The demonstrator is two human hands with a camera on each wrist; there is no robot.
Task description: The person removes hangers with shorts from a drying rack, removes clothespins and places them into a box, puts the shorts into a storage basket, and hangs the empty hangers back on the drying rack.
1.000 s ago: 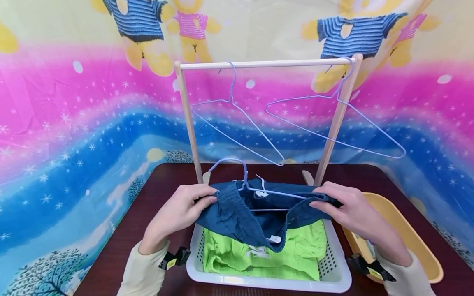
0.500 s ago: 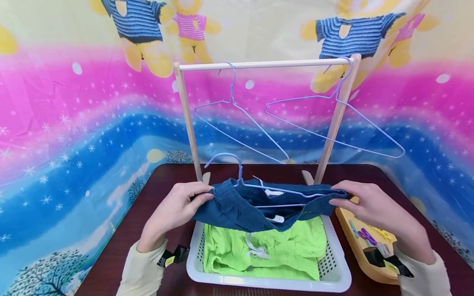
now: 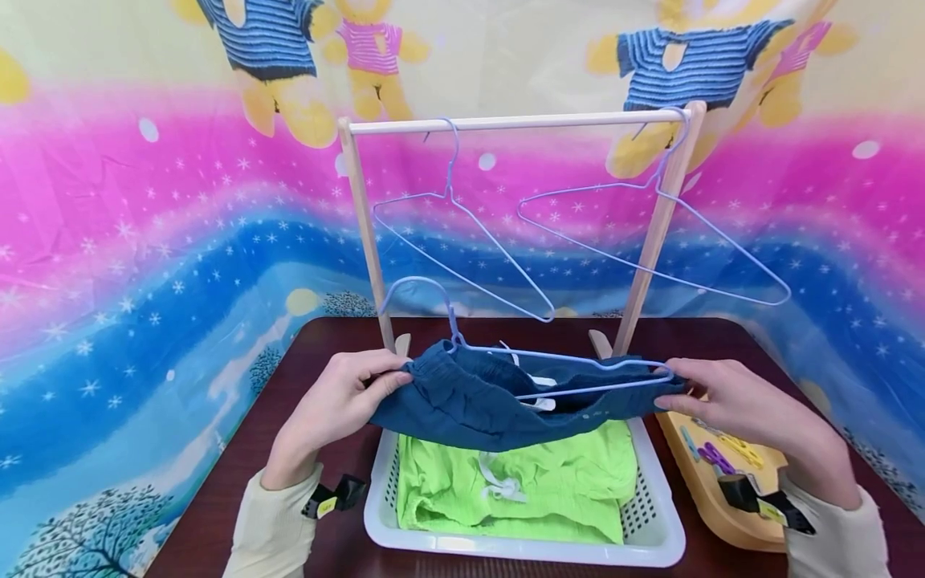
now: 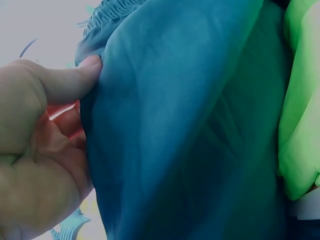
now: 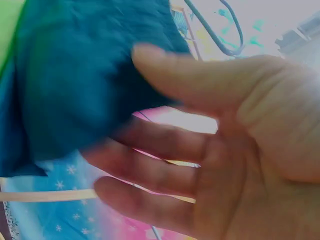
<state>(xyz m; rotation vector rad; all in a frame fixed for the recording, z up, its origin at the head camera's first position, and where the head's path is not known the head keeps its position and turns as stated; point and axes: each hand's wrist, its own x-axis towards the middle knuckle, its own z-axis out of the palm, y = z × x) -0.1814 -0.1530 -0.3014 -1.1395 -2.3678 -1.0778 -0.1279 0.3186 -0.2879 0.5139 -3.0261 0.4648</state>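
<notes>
Dark blue shorts (image 3: 462,413) with a gathered elastic waist are stretched sideways above the basket, waist opening upward. My left hand (image 3: 343,401) pinches their left waist edge; in the left wrist view the thumb lies on the cloth, with the fingers partly hidden behind it. At the other side my right hand (image 3: 737,401) holds the right waist edge between thumb and fingers. A lavender hanger (image 3: 452,325) sits inside the waist, its hook up and pointing left. Its right end shows beside my right fingertips, while the left end is hidden in the cloth.
Below stands a white basket (image 3: 523,551) holding bright green clothing (image 3: 520,514) with a white drawstring. To its right is a yellow tray (image 3: 711,514) with purple and yellow clips. Behind, a wooden rack (image 3: 520,123) carries two lavender hangers (image 3: 499,257).
My right hand has moved right, stretching the waist wider and uncovering part of the tray. The hanger's hook has shifted left and up, and its right end has come out near the right hand.
</notes>
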